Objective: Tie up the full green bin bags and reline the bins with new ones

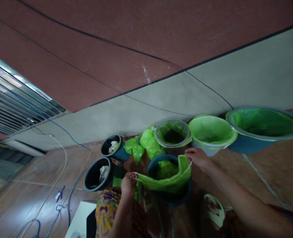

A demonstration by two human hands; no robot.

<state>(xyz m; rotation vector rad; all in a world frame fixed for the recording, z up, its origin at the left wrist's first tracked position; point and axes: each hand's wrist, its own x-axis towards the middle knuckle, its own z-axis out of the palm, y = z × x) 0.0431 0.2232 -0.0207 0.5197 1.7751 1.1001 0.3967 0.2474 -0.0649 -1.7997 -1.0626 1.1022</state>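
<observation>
A green garbage bag (161, 184) is stretched between my two hands over a blue bin (152, 164). My left hand (128, 183) is closed on the bag's white drawstring edge at the left. On the right, my right hand (197, 157) pinches the opposite edge of the same bag, near the bin's far right rim. Part of the bag hangs inside the bin and hides its front inner wall. More crumpled green plastic shows within the bin.
Behind stand a grey-rimmed bin (173, 144), a white bin (212, 145) and a large blue bin (254, 143), all lined in green. Green bags (151, 142) lie by the wall. Two dark bins (87, 178) (123, 150) stand left, near a blue cable (73, 188).
</observation>
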